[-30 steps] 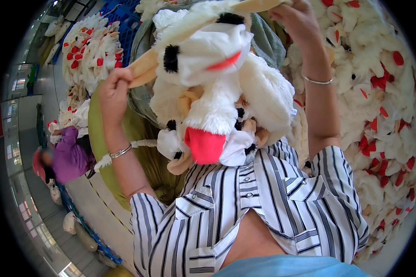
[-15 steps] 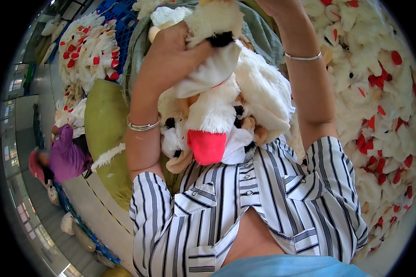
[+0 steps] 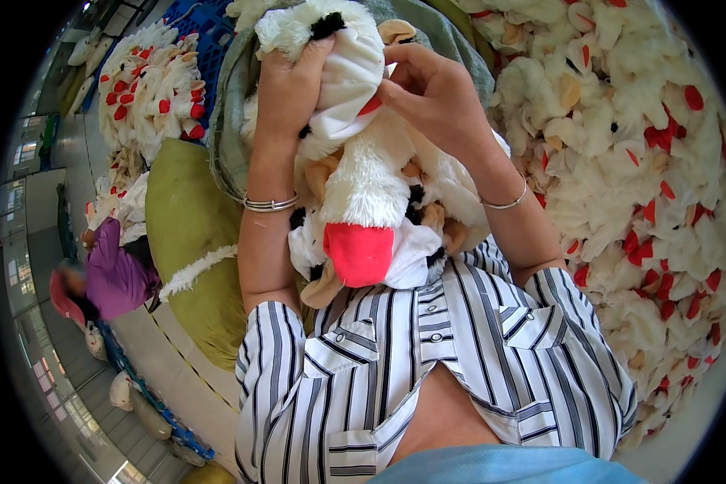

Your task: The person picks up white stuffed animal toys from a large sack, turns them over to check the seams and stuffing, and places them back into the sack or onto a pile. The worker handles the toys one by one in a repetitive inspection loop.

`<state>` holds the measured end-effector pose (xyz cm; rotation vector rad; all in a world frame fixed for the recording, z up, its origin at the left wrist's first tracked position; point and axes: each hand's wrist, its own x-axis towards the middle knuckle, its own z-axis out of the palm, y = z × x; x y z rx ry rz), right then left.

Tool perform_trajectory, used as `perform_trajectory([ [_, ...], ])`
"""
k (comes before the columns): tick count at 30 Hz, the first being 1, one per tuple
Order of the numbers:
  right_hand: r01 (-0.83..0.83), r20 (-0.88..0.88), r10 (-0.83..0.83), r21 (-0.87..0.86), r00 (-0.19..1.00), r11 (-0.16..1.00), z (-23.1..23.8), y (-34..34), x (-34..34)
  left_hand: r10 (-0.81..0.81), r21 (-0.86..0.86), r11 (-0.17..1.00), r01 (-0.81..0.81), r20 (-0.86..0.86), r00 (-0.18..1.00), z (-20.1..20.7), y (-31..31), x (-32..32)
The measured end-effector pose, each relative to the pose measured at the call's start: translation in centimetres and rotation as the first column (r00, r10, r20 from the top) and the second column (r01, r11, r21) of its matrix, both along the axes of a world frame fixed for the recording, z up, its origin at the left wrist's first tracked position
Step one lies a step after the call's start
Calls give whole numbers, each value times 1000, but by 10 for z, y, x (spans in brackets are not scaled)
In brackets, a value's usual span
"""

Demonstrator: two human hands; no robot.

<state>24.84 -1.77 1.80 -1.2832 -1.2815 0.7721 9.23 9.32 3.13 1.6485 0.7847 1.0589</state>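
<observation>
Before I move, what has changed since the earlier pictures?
The left hand moved up and inward, now gripping the white furry plush piece with black patches by its side; the right hand came down and inward to its red-patched edge. Both let go of its outstretched ends. The white plush with the red fabric tip stayed put.

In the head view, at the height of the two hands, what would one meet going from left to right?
Smaller plush pile, left hand, held white plush piece, right hand, larger plush pile.
</observation>
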Motion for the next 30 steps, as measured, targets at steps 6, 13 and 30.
perform_trajectory([
  [6, -86, -171, 65, -123, 983, 989, 3, 0, -1, 54, -151, 988, -42, 81, 995, 8, -13, 3],
  [13, -482, -479, 330, -236, 813, 844, 26, -15, 4, 87, -91, 992, -84, 32, 996, 25, -32, 4],
  [30, -74, 81, 95, -229, 992, 971, -44, 22, 76, -127, 355, 908, 222, -272, 954, -47, 76, -2],
])
